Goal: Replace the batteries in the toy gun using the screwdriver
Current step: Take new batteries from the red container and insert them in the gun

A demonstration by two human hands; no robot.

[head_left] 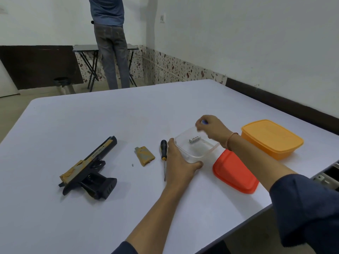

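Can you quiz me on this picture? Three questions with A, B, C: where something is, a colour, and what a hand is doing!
1. Where is the screwdriver? A inside the clear box; B on the table between the battery cover and that box; C on the floor.
2. What colour is the lid beside the clear box? A red; B green; C black.
3. What is the left hand doing? A lifting the screwdriver; B lying flat on the table; C gripping the clear box.
Answers: 1 B, it lies on the table between them. 2 A, the lid is plainly red. 3 C, thumb and fingers wrap the box's near corner.
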